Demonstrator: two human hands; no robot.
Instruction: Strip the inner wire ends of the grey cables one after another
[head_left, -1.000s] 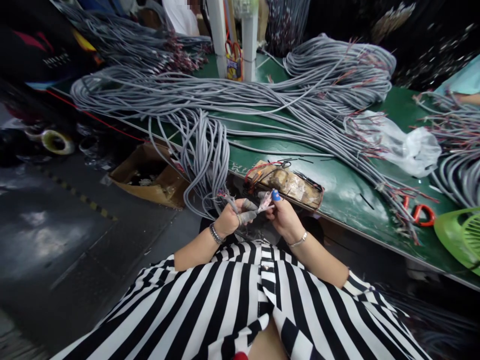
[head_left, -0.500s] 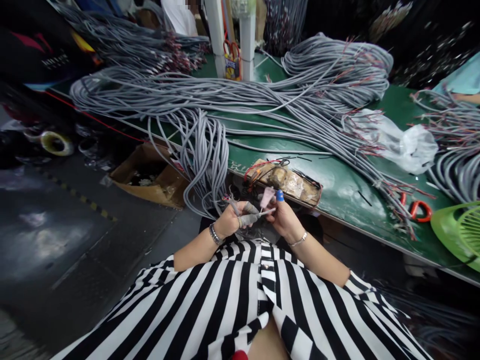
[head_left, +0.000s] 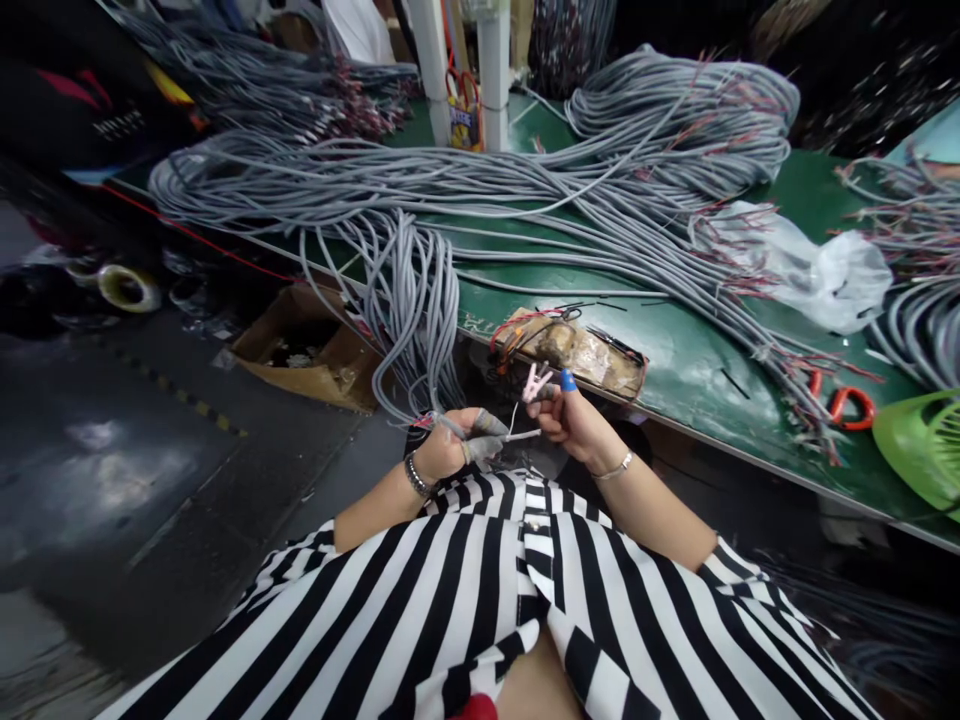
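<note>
My left hand (head_left: 444, 450) is closed around a grey cable, its thumb and forefinger wrapped in grey coverings. The cable's end (head_left: 526, 434) sticks out to the right from the pinch, and thin coloured strands (head_left: 424, 421) show on the other side. My right hand (head_left: 574, 425), with a blue cover (head_left: 568, 380) on one fingertip, is closed on a small pale pink forked piece (head_left: 536, 382); its exact kind is unclear. Between the hands a thin white wire (head_left: 514, 415) rises from the cable toward the pink piece.
A large bundle of grey cables (head_left: 322, 185) lies across the green table (head_left: 682, 335), with a loop hanging over its edge. A taped cardboard piece (head_left: 592, 360) sits at the front edge. Orange-handled scissors (head_left: 851, 408), a plastic bag (head_left: 851, 280), a green fan (head_left: 922, 450) and an open carton (head_left: 300, 375) are around.
My hands have moved slightly apart, the left one leftward. The pink piece has turned and now shows a forked shape, with the thin white wire visible between the hands. The view has shifted slightly.
</note>
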